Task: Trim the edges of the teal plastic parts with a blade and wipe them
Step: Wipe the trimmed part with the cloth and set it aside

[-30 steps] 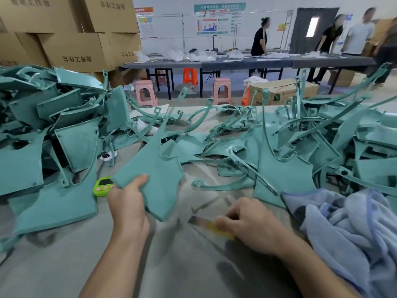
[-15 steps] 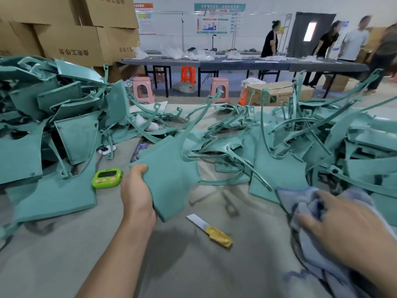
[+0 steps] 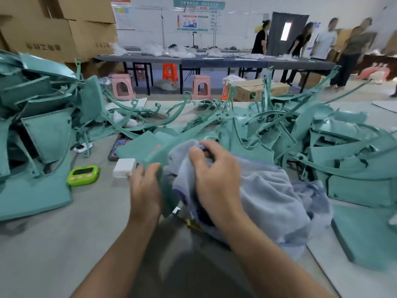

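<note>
The left hand (image 3: pixel 146 188) holds a flat teal plastic part (image 3: pixel 139 152) by its near edge. The fingers are curled round that edge, so the hand is closed on the part. The part reaches up and away from the hand, toward the left. Its low corner points down just right of the wrist, over the grey table (image 3: pixel 53 244).

The right hand (image 3: pixel 214 181) is bunched up in a soft pale blue cloth (image 3: pixel 268 201). Its fingers and thumb are curled and pinch a fold of the cloth. The cloth touches the right side of the part, and the rest of it spills onto the table to the right. The 2 hands are just beside each other, with the edge of the part between them.

A blade with a yellow handle (image 3: pixel 191 224) peeks out on the table under the cloth and the part. Most of it is hidden.

A big left heap of teal parts (image 3: pixel 43 130) and a big right heap of teal parts (image 3: pixel 348 151) lie on the table. Near the left hand sit a bright green timer (image 3: pixel 83 175), a small white box (image 3: pixel 124 171) and a dark phone (image 3: pixel 117 150). Brown cardboard boxes (image 3: pixel 64 29) stand behind the left heap. Far back are pink stools (image 3: pixel 123 88) and some people (image 3: pixel 261 37) by a long dark table (image 3: pixel 214 61).
</note>
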